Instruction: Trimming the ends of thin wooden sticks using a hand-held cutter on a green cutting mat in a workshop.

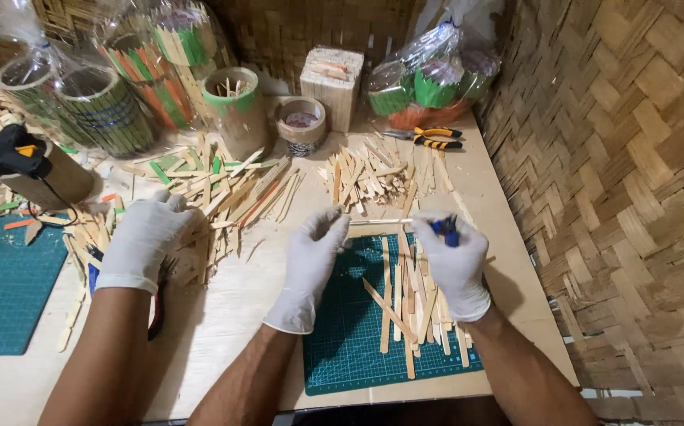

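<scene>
Over a green cutting mat [342, 347] strewn with wooden sticks, the gloved left hand [314, 252] pinches one end of a thin wooden stick [381, 222] while the gloved right hand [452, 256] grips a blue-handled tool [447, 229] at its other end, and a co-worker's gloved hand [146, 237] rests on a stick pile [224, 193].

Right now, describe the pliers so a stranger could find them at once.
Go to the table's far right corner, beside the woven wall. In front of the wrapped green pots lie the pliers, the only tool with yellow-and-black handles.
</scene>
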